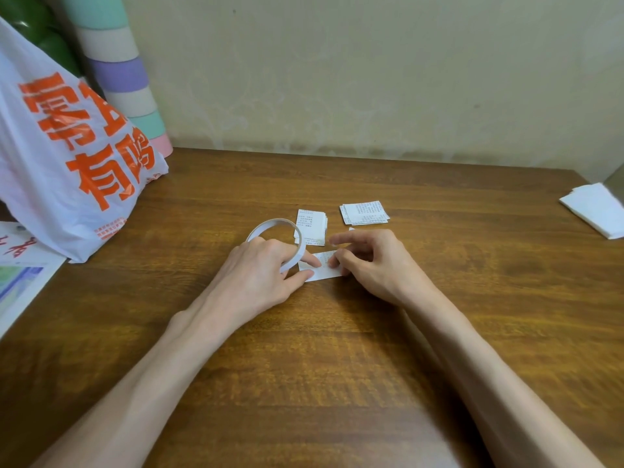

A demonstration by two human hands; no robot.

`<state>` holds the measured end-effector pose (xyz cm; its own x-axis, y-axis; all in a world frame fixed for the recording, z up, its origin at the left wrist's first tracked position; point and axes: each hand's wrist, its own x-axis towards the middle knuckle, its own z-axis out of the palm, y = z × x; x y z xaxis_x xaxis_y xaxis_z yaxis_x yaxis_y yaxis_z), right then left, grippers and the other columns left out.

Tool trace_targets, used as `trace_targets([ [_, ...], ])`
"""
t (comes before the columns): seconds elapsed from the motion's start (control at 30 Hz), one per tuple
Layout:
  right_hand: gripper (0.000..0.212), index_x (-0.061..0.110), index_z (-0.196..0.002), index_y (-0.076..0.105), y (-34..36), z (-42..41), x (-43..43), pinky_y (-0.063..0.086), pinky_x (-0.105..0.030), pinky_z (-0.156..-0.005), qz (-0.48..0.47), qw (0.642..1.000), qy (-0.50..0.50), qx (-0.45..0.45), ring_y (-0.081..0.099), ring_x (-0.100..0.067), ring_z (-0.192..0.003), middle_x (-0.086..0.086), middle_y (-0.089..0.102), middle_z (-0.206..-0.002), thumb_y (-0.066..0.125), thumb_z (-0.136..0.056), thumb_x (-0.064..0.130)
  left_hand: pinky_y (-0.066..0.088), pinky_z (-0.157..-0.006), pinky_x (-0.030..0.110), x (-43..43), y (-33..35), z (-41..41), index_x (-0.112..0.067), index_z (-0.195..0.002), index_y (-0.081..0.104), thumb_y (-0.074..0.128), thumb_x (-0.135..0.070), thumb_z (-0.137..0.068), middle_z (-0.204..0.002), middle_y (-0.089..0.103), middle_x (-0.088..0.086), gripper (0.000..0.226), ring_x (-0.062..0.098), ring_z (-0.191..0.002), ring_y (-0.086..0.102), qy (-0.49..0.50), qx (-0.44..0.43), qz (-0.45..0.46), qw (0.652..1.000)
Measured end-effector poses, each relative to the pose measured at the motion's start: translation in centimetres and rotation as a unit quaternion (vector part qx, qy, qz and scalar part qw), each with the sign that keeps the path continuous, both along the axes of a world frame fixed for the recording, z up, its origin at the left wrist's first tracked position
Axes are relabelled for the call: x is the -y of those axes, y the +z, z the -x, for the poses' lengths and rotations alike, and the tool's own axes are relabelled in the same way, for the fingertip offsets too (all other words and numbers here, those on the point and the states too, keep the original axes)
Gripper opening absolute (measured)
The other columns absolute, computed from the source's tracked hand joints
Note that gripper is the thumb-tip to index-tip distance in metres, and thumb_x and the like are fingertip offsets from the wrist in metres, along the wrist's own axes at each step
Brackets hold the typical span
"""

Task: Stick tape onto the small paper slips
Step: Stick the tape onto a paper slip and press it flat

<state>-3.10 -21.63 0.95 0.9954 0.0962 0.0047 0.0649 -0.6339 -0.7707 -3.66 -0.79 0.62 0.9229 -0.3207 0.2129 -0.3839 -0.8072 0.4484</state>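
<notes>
Two stacks of slips [310,228] sat behind; one slip [325,271] lay on table [439,332] btwn hands. L hand [256,268] gripped tape roll [273,224], fingertips pressing slip. R hand [374,265] fingers pinched together at its edge. Risk: tape would go on crooked/wrinkled if slip slid.

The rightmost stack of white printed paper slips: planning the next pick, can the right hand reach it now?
Probably yes: the stack lies just beyond the right hand, with open brown wooden table between.

Illegible print on slip [326,269], partly under fingers [309,262]; tape roll [275,222] partly behind left hand [260,268]
</notes>
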Motion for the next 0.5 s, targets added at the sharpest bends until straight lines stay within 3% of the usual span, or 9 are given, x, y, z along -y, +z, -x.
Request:
trace_targets([
  [0.23, 0.031, 0.022, -0.126, 0.073, 0.11, -0.03, 0.03, 0.049, -0.01, -0.082, 0.007, 1.0, 0.002, 0.0, 0.066, 0.011, -0.073, 0.015, 0.079, -0.083, 0.059, -0.099, 0.014, 0.054, -0.069, 0.035, -0.25, -0.55, -0.29, -0.049, -0.107, 0.078, 0.07, -0.046, -0.095, -0.049, 0.048, -0.02, 0.015, -0.001, -0.057, 0.054, -0.027, 0.022, -0.001, 0.999],
  [0.5, 0.03, 0.022, -0.125, 0.073, -0.02, -0.07, 0.06, 0.052, -0.018, -0.089, 0.006, 1.0, -0.001, 0.002, 0.066, 0.012, -0.074, 0.016, 0.079, -0.082, 0.059, -0.099, 0.015, 0.055, -0.071, 0.034, -0.37, -0.72, -0.66, -0.052, -0.113, 0.075, 0.064, -0.05, -0.098, -0.078, 0.075, -0.013, 0.019, 0.006, -0.061, 0.057, -0.032, 0.002, -0.024, 0.999],
])
